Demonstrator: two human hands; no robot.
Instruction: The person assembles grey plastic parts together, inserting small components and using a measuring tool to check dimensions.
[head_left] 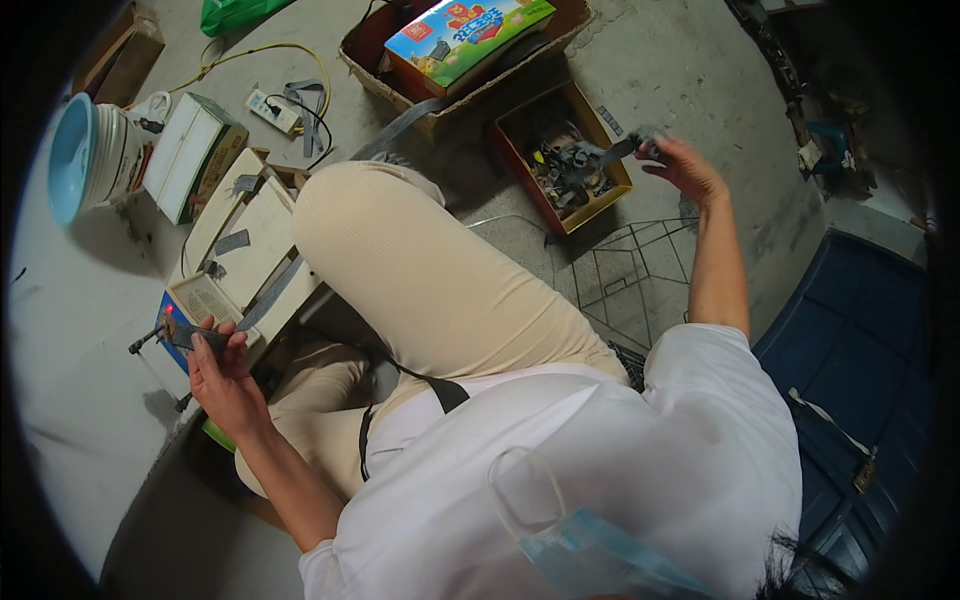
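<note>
My left hand (222, 385) pinches a short dark grey strip (196, 337) between thumb and fingers. It is beside a low cream-white machine (205, 300) with a small red light. Loose grey strip pieces (233, 242) lie on top of the machine, and a longer grey band (268, 298) runs along its near side. Out to the right, my right hand (690, 172) has its fingers closed on a dark grey piece (622, 148), slightly blurred. That piece is over the right side of a shallow cardboard box (603, 208) full of small black and grey parts.
A larger carton (350, 48) with a colourful box (470, 38) in it stands at the far side. A wire rack (640, 265) lies on the floor. At left are a white box (190, 150), a blue basin (72, 160) and a power strip (272, 110) with cords.
</note>
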